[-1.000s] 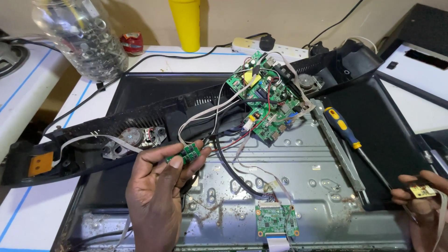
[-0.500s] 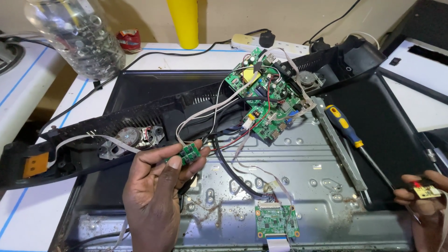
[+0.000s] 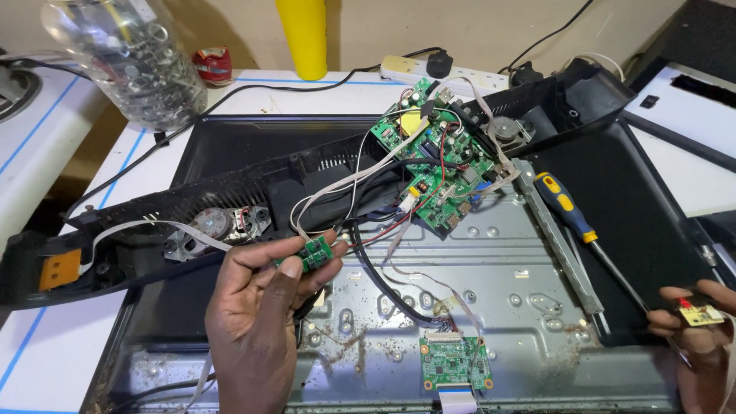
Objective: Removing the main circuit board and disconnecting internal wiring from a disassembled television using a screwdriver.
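The left hand has its fingers pinched closed on a small green button circuit board, held above the opened grey metal television back panel; thin wires run from it toward the large green main circuit board. The right hand, at the frame's lower right edge, grips a tiny pale yellow sensor board between closed fingertips. A blue-and-yellow-handled screwdriver lies just beside it on the panel.

Main circuit board lying on the metal chassis, behind centre. Screwdriver sitting right of it. Small board lying near the front edge. Jar of screws standing back left on the worktop.
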